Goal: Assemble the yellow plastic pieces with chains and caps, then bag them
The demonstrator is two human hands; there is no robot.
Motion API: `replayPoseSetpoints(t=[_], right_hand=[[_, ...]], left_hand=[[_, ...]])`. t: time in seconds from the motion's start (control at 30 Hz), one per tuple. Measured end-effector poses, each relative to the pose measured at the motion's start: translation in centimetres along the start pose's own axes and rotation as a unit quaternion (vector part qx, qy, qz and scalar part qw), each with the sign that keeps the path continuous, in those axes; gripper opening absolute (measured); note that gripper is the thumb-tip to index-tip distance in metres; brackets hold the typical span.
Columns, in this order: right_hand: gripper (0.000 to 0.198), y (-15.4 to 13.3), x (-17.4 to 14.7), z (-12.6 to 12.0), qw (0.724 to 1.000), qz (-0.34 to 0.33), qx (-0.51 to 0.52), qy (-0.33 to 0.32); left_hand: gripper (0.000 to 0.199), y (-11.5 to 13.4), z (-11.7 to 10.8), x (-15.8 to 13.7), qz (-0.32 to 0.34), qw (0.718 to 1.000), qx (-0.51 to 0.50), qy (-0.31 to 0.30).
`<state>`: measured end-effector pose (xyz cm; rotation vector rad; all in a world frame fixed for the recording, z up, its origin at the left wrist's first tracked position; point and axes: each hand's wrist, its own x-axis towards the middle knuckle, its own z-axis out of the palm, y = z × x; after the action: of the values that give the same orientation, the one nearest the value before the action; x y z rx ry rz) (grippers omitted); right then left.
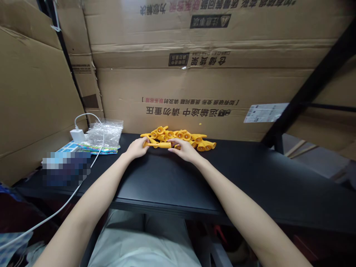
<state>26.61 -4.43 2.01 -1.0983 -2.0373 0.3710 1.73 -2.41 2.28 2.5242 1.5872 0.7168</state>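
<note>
Between my two hands lies a slim yellow plastic piece (161,145), held level just above the black tabletop. Its narrow end is pinched in the fingers of my left hand (138,147). At its wider end are the thumb and fingers of my right hand (184,149), closed around the tip. Right behind my hands is a pile of similar yellow plastic pieces (187,136). Many of these have a flared, cup-like end with a small shiny spot inside; their exact kind is too small to tell.
A black tabletop (167,178) carries everything. To the left stand a white charger (77,135) with a long white cable, clear plastic bags (105,133) and a blurred-out dark item (66,168). Cardboard (194,85) walls the back, and a black metal post (303,89) slants at right.
</note>
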Motion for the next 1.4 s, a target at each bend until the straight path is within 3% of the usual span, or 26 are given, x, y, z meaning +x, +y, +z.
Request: replayPoseSetpoints(t=[0.33, 0.5, 0.6, 0.83, 1.03, 1.23, 1.33, 1.4], right_hand=[[0.037, -0.5, 0.1, -0.4, 0.991, 0.054, 0.114, -0.047], [0.042, -0.8, 0.3, 0.3, 0.972, 0.123, 0.199, -0.011], [0.046, -1.2, 0.2, 0.3, 0.965, 0.111, 0.236, -0.019], [0.046, -2.1, -0.1, -0.4, 0.970, 0.095, 0.223, -0.012], [0.052, -3.0, 0.0, 0.0, 0.960, 0.155, 0.231, 0.028], [0.045, -2.4, 0.3, 0.3, 0.946, 0.206, 0.251, 0.001], [0.035, -2.0, 0.3, 0.2, 0.950, 0.190, 0.248, -0.001], [0.039, -1.8, 0.2, 0.1, 0.955, 0.165, 0.246, -0.004]], left_hand=[[0.027, 0.6, -0.6, -0.3, 0.044, 0.997, -0.035, 0.057], [0.028, 0.7, -0.5, -0.3, 0.018, 0.997, -0.038, 0.060], [0.028, 0.6, -0.5, -0.2, 0.005, 0.997, -0.044, 0.067], [0.023, 1.5, -1.1, -0.6, 0.044, 0.993, -0.054, 0.099], [0.021, 2.6, -1.5, -1.0, 0.051, 0.991, -0.046, 0.115], [0.022, 2.3, -1.6, -0.7, 0.021, 0.995, -0.039, 0.094], [0.025, 2.1, -1.7, -0.7, 0.015, 0.995, -0.043, 0.085], [0.027, 1.9, -1.7, -0.7, 0.013, 0.996, -0.045, 0.081]])
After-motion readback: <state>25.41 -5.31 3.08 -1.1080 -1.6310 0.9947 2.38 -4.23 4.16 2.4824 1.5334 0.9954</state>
